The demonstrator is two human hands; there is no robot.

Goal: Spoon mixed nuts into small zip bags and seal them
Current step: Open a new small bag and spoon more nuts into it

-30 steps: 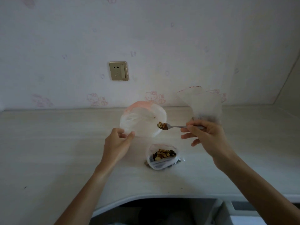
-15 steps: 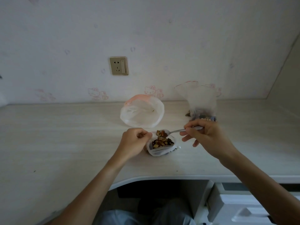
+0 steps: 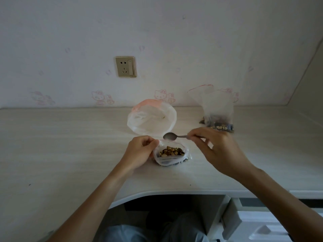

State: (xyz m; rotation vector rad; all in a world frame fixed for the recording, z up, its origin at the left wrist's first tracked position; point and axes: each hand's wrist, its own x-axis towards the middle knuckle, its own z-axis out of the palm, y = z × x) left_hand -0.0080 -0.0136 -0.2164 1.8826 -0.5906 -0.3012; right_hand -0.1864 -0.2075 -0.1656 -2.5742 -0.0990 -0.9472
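No legible text, numerals or brand marks found on any surface. The wallpaper (image 3: 157,41) carries faint pink cartoon cat figures (image 3: 161,95) along its lower edge, without readable wording. The wall socket plate (image 3: 125,66) bears no readable marking. The bags on the worktop (image 3: 61,145) show no printed labels.

Wall socket (image 3: 125,66) above desk (image 3: 70,145)

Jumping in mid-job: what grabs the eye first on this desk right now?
The small zip bag, open and heaped with mixed nuts, stands at desk centre, its rim held by the left hand. Just above it the right hand holds an empty spoon. The big nut bag stands back right.
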